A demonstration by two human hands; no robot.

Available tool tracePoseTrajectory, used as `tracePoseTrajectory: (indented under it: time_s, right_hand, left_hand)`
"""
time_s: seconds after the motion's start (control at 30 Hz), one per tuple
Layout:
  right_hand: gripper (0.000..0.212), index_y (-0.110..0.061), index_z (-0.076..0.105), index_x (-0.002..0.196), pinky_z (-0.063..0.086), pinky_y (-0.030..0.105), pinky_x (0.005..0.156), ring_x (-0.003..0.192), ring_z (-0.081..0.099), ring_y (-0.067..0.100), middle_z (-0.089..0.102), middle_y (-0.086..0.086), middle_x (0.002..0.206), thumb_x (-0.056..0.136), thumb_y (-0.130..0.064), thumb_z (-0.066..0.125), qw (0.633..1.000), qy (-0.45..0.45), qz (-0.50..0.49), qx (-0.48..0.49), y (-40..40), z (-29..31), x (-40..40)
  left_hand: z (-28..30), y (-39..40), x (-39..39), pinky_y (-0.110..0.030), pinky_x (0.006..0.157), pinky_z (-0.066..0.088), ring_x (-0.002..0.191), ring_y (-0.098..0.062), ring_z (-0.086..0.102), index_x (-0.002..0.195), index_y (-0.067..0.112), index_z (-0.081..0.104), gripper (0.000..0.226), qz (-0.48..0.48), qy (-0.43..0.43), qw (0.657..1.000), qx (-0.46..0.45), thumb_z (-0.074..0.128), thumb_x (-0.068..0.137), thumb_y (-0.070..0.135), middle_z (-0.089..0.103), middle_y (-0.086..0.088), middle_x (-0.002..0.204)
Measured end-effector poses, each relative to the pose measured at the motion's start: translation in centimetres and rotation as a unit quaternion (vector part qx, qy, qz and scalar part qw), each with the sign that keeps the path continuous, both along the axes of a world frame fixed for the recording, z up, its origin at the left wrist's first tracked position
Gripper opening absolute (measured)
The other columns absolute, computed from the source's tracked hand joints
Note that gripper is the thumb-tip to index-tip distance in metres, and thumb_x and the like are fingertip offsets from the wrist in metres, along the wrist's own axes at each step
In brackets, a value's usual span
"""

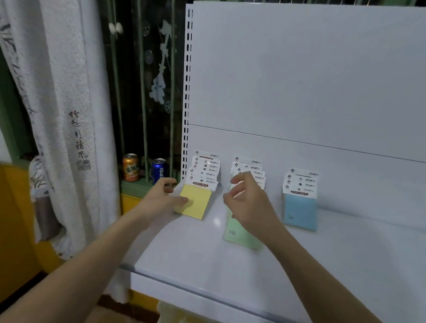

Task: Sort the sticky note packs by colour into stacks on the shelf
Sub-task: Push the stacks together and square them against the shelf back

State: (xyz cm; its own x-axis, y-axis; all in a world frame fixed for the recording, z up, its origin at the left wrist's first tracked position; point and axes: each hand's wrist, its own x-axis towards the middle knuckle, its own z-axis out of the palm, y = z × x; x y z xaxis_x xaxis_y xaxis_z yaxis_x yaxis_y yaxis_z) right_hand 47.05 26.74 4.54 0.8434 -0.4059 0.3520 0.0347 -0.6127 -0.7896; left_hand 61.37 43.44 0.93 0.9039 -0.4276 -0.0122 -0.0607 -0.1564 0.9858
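Note:
Three stacks of sticky note packs stand in a row on the white shelf: a yellow stack at the left, a green stack in the middle, a blue stack at the right. Each stack shows several white header cards fanned at its back. My left hand rests on the left edge of the yellow stack, thumb on the top pack. My right hand hovers over the green stack with fingers loosely curled, covering much of it. It holds nothing that I can see.
An orange can and a blue Pepsi can stand on the window ledge left of the shelf. A white curtain hangs further left. The shelf's white back panel rises behind the stacks.

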Motion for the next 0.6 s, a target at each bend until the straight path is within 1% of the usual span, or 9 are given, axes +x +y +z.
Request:
tracePoseTrajectory:
  time_s: [0.07, 0.13, 0.2, 0.27, 0.3, 0.37, 0.47, 0.53, 0.6]
  right_hand:
    - [0.034, -0.018, 0.046, 0.117, 0.056, 0.04, 0.077, 0.084, 0.065, 0.024, 0.062, 0.0, 0.095, 0.087, -0.02, 0.062, 0.998, 0.054, 0.031, 0.008, 1.0, 0.3, 1.1]
    - [0.045, -0.013, 0.04, 0.126, 0.05, 0.035, 0.077, 0.091, 0.062, 0.026, 0.06, 0.007, 0.108, 0.087, -0.02, 0.062, 0.99, 0.124, 0.05, -0.044, 1.8, 0.7, 2.2]
    - [0.052, -0.007, 0.035, 0.129, 0.045, 0.031, 0.064, 0.088, 0.056, 0.025, 0.054, 0.012, 0.116, 0.088, -0.02, 0.064, 0.979, 0.171, 0.054, -0.093, 2.6, 0.7, 3.5]
    - [0.058, -0.006, 0.03, 0.129, 0.038, 0.028, 0.052, 0.084, 0.054, 0.027, 0.051, 0.016, 0.116, 0.085, -0.018, 0.067, 0.974, 0.192, 0.039, -0.117, 3.1, 0.4, 4.9]
    - [0.062, -0.007, 0.027, 0.13, 0.039, 0.03, 0.054, 0.087, 0.055, 0.03, 0.049, 0.018, 0.116, 0.084, -0.017, 0.069, 0.971, 0.197, 0.025, -0.13, 3.3, 0.1, 5.5]
    - [0.078, -0.012, 0.02, 0.138, 0.048, 0.035, 0.066, 0.095, 0.057, 0.034, 0.046, 0.02, 0.122, 0.08, -0.015, 0.073, 0.965, 0.219, 0.0, -0.146, 3.3, -0.5, 6.7]
    - [0.103, -0.022, 0.004, 0.148, 0.053, 0.04, 0.083, 0.105, 0.059, 0.037, 0.038, 0.02, 0.134, 0.075, -0.016, 0.077, 0.949, 0.281, 0.004, -0.143, 3.2, -1.5, 8.2]
    - [0.102, -0.021, 0.004, 0.146, 0.05, 0.038, 0.083, 0.105, 0.06, 0.036, 0.04, 0.019, 0.134, 0.075, -0.017, 0.077, 0.937, 0.303, -0.006, -0.173, 3.5, -2.0, 9.1]
    - [0.092, -0.02, 0.009, 0.145, 0.044, 0.039, 0.084, 0.106, 0.057, 0.032, 0.044, 0.016, 0.132, 0.079, -0.015, 0.073, 0.929, 0.301, -0.032, -0.211, 3.6, -2.3, 10.0]
  left_hand:
    - [0.4, 0.3, 0.5, -0.011, 0.044, 0.046, 0.097, -0.016, 0.053, 0.143, 0.02, 0.037, 0.077, -0.007, -0.02, 0.999, 0.045, 0.078, 0.079, 0.007, 0.044, -0.008, 0.132]
    - [0.5, 0.4, 0.9, -0.01, 0.046, 0.045, 0.09, -0.01, 0.053, 0.147, 0.02, 0.032, 0.086, -0.021, -0.024, 0.997, 0.076, 0.079, 0.077, 0.004, 0.043, -0.01, 0.136]
    - [0.6, 0.5, 1.5, -0.013, 0.054, 0.045, 0.088, -0.008, 0.053, 0.151, 0.023, 0.027, 0.093, -0.045, -0.026, 0.992, 0.111, 0.079, 0.077, 0.004, 0.041, -0.009, 0.141]
    - [0.8, 0.7, 2.2, -0.016, 0.063, 0.045, 0.093, -0.008, 0.053, 0.153, 0.027, 0.021, 0.099, -0.083, -0.035, 0.985, 0.145, 0.08, 0.076, 0.006, 0.04, -0.007, 0.143]
    - [0.9, 0.8, 2.6, -0.017, 0.067, 0.045, 0.094, -0.007, 0.053, 0.153, 0.028, 0.019, 0.101, -0.098, -0.033, 0.983, 0.152, 0.08, 0.076, 0.006, 0.04, -0.007, 0.143]
    - [0.8, 0.8, 3.5, -0.019, 0.074, 0.047, 0.1, -0.009, 0.053, 0.154, 0.03, 0.016, 0.104, -0.127, -0.022, 0.98, 0.155, 0.079, 0.076, 0.003, 0.039, -0.007, 0.144]
    - [0.6, 0.6, 4.8, -0.03, 0.088, 0.048, 0.123, -0.02, 0.045, 0.153, 0.036, 0.013, 0.111, -0.159, -0.032, 0.97, 0.179, 0.081, 0.073, 0.001, 0.035, -0.008, 0.15]
    - [0.4, 0.4, 5.9, -0.036, 0.097, 0.049, 0.127, -0.022, 0.043, 0.153, 0.038, 0.01, 0.114, -0.183, -0.032, 0.965, 0.188, 0.081, 0.071, 0.002, 0.036, -0.009, 0.148]
    - [0.1, -0.1, 7.0, -0.042, 0.1, 0.05, 0.123, -0.023, 0.047, 0.153, 0.039, 0.01, 0.114, -0.195, -0.039, 0.963, 0.184, 0.082, 0.071, 0.003, 0.041, -0.007, 0.144]
